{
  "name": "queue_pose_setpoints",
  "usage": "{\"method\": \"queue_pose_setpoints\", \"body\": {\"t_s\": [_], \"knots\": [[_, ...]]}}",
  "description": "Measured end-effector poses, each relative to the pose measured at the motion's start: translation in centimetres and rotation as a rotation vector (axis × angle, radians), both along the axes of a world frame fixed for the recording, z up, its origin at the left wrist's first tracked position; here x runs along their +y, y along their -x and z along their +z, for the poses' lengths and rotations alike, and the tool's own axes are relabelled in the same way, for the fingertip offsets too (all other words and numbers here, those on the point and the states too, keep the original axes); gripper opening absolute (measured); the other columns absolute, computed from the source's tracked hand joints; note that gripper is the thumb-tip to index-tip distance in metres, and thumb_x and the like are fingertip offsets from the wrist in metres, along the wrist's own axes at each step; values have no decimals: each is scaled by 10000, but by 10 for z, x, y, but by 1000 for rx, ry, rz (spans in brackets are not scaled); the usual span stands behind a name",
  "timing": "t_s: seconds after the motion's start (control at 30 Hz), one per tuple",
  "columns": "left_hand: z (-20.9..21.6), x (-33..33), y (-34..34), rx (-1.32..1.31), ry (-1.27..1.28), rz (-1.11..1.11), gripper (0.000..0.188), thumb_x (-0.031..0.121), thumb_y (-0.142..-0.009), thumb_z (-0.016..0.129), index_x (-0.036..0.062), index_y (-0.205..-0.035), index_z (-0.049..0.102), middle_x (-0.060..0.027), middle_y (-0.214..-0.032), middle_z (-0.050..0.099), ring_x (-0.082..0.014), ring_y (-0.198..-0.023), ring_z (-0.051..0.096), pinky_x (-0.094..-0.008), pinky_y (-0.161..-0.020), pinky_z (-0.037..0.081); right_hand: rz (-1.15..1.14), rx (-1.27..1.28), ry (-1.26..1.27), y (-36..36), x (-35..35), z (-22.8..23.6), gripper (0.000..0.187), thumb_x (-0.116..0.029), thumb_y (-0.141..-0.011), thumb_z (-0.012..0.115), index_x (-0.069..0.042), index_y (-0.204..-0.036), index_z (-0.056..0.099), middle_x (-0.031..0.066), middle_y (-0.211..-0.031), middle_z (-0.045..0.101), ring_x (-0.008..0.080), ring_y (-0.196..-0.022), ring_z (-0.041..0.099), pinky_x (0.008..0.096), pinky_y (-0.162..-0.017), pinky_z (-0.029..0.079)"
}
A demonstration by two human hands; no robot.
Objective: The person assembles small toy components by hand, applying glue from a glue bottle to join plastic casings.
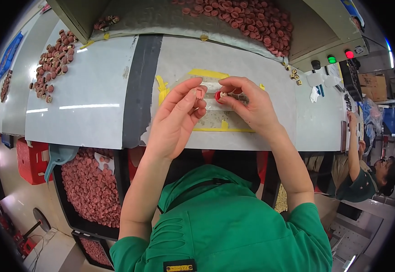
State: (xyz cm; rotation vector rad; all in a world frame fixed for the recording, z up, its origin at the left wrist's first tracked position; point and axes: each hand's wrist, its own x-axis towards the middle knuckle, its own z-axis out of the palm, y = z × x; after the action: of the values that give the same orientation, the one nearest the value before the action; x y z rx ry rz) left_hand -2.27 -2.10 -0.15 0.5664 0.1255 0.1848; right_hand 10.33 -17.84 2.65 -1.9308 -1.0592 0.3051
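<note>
Over the middle of the bench, my left hand (175, 113) pinches a small pink cap-like piece (200, 93) between thumb and fingertips. Just beside it, my right hand (254, 102) has thumb and forefinger closed on a small round red piece (218, 95) with a pale part at its side. The two pieces are close together but apart. Beneath my hands lies a grey metal plate (213, 121), framed by strips of yellow tape (209, 72); my fingers partly cover it.
Pink caps (256, 20) are heaped in the machine opening ahead. More pieces (54, 65) lie on the left table, and a black bin (120, 181) below holds many. Small yellowish pieces (293, 76) sit by the machine's buttons (331, 59). A co-worker (360, 179) is at the right.
</note>
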Motion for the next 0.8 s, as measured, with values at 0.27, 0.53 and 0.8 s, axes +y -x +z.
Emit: {"method": "queue_pose_setpoints", "body": {"t_s": [0.27, 0.53, 0.8], "knots": [[-1, 0, 0, 10, -1, -3, 359, 154, -976, 502, 45, -1317, 472, -54, -1175, 543, -80, -933, 535, -269, -879, 446, -6, -205, 4, 0, 0, -1, 293, -42, -804, 676, -62, -1089, 610, 72, -983, 606, 212, -911, 587, 322, -803, 512], [3, -1, -1, 46, -7, -8, 365, 179, -982, 497, 35, -1316, 468, -68, -1163, 550, -88, -940, 536, -264, -876, 445, 6, -395, 188, -3, -4, 6, 151, -127, -818, 669, -66, -952, 635, 69, -872, 602, 253, -856, 561, 354, -738, 470], [5, -1, -2, 78, -1, -24, 352, 177, -983, 504, 34, -1304, 477, -35, -1119, 564, -108, -988, 547, -252, -871, 434, 55, -483, 235, -1, -2, 16, 117, -75, -808, 641, -61, -921, 617, 77, -863, 595, 270, -857, 555, 369, -757, 475]]}}
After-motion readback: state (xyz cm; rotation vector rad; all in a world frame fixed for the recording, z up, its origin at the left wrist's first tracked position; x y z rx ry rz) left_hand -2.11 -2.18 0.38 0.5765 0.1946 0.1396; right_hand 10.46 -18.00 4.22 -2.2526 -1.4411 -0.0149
